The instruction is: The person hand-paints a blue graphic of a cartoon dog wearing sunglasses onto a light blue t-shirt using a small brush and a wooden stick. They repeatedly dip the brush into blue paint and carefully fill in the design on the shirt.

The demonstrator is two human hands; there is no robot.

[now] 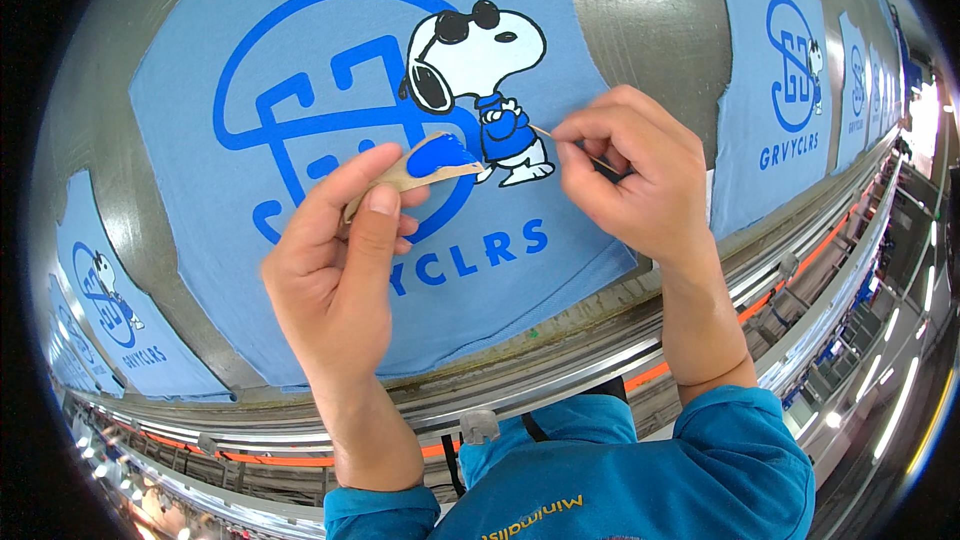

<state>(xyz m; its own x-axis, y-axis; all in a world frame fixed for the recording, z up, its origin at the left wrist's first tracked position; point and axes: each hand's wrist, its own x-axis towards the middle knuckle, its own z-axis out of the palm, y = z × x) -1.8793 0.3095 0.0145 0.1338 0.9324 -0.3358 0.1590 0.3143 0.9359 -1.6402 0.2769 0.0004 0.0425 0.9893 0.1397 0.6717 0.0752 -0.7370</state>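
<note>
Upper-centre print point(370, 118) looks nearly done; remainder unclear.
Left hand point(338, 265) pinches painted card point(440, 157); right hand point(640, 172), thin stick point(541, 131).

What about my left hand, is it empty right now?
No, your left hand pinches a brown scoop-like piece with blue paste on it.

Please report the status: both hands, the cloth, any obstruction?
Left hand holds tan card with blue paint. Right hand pinches thin stick, tip near printed dog. Blue cloth lies flat; left hand covers some blue print.
</note>
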